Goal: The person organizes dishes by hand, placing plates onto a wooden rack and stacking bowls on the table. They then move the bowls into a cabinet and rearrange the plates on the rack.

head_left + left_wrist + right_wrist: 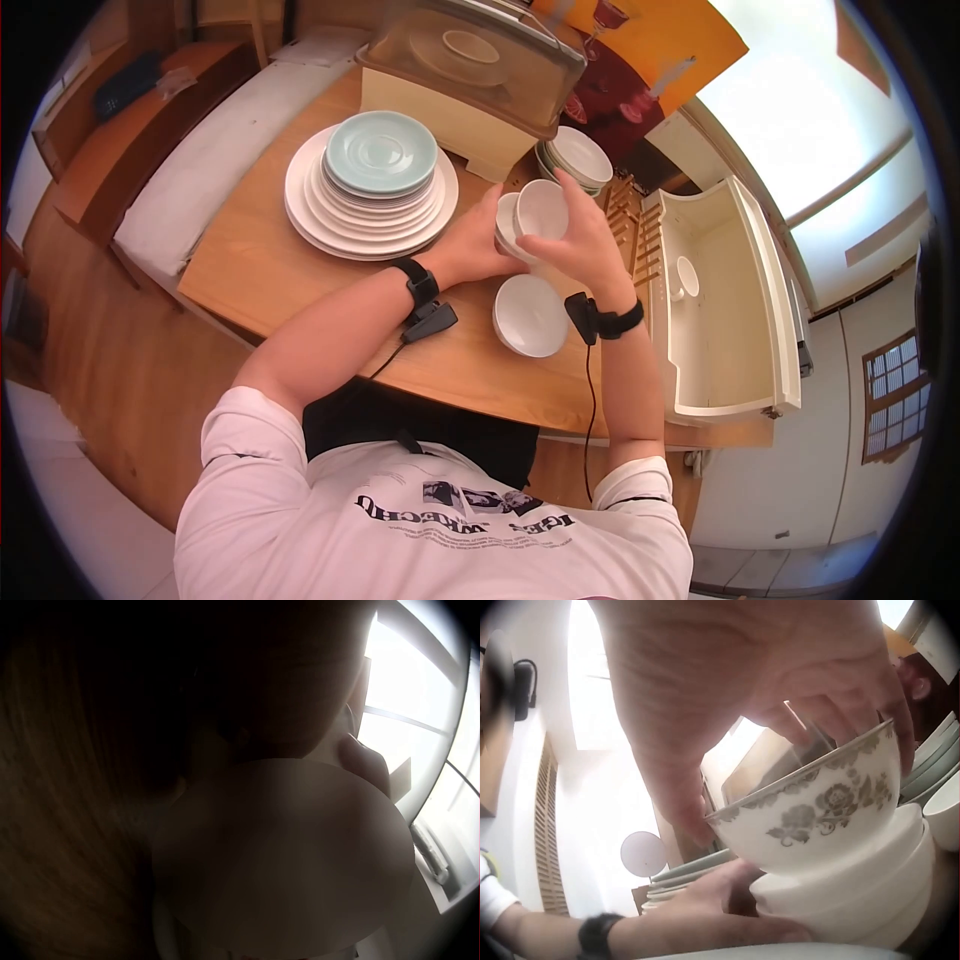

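My right hand (592, 245) grips a white bowl (543, 208) by its rim, thumb on one side and fingers on the other. A grey-gold floral band decorates this bowl's outside (821, 814) in the right wrist view. It sits tilted at the top of a stack of plain white bowls (862, 900). Low at the stack's side, my left hand (475, 242) holds these bowls, with thumb and fingers spread around them. Nearer my body another white bowl (530, 316) lies on the table. The left wrist view is dark, a blurred round shape (285, 855) filling its lower part.
Left of my hands stands a plate stack (300, 205) topped by a pale blue plate (380, 150). Behind is a cream box with a translucent lid (470, 70). More bowls (580, 155), a wooden rack (635, 225) and a cream bin holding a cup (684, 277) stand right.
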Action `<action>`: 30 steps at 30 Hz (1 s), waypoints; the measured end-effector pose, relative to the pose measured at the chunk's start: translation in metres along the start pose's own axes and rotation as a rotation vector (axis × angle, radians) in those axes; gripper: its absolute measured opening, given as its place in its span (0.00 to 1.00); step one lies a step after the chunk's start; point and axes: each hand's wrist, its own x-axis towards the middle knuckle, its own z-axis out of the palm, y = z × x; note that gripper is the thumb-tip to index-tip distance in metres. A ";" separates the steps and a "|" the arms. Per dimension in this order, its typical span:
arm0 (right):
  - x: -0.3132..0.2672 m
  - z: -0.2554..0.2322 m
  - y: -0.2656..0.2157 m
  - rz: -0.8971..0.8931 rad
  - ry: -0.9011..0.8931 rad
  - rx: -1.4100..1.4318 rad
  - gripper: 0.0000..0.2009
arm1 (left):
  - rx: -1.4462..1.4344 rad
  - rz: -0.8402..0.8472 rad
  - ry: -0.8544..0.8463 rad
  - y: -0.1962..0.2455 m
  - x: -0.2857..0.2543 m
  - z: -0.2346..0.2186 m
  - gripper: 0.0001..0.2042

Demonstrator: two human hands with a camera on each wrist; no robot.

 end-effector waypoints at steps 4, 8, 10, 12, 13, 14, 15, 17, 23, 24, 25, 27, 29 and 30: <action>0.010 0.014 0.003 -0.039 -0.074 -0.085 0.53 | -0.037 -0.031 0.002 0.004 -0.001 0.000 0.67; 0.012 0.018 0.009 0.034 -0.162 -0.048 0.53 | -0.010 -0.019 0.014 0.004 -0.002 0.000 0.67; 0.011 0.018 0.011 0.054 -0.185 -0.028 0.52 | -0.002 -0.017 0.014 0.002 -0.003 0.001 0.66; 0.008 0.016 0.011 0.057 -0.195 -0.018 0.51 | 0.025 0.007 0.030 -0.002 -0.003 0.003 0.64; 0.004 0.015 0.011 0.021 -0.155 -0.066 0.50 | 0.039 0.034 0.033 -0.003 -0.002 0.004 0.63; -0.003 0.013 0.008 -0.018 -0.114 -0.113 0.49 | 0.056 0.061 0.038 -0.004 -0.002 0.004 0.63; -0.009 0.011 0.005 -0.059 -0.074 -0.160 0.48 | 0.073 0.089 0.045 -0.004 -0.001 0.003 0.62; -0.028 0.002 -0.011 -0.029 -0.057 -0.182 0.48 | 0.073 0.100 0.052 -0.005 -0.001 0.003 0.60; -0.087 -0.018 -0.070 0.107 -0.304 -0.177 0.52 | 0.017 0.113 0.041 -0.006 0.001 0.005 0.58; -0.092 -0.016 -0.077 0.165 -0.369 -0.151 0.53 | 0.008 0.104 0.039 -0.006 0.001 0.006 0.58; -0.097 -0.010 -0.077 0.168 -0.375 -0.213 0.56 | 0.000 0.104 0.037 -0.006 0.001 0.006 0.58; -0.105 0.004 -0.066 0.053 -0.224 -0.319 0.58 | -0.014 0.101 0.037 -0.005 0.001 0.006 0.57; -0.107 0.013 -0.054 0.024 -0.155 -0.315 0.59 | 0.003 0.111 0.043 -0.005 0.001 0.006 0.57; -0.106 0.015 -0.047 0.052 -0.162 -0.258 0.60 | 0.012 0.115 0.049 -0.004 0.001 0.005 0.57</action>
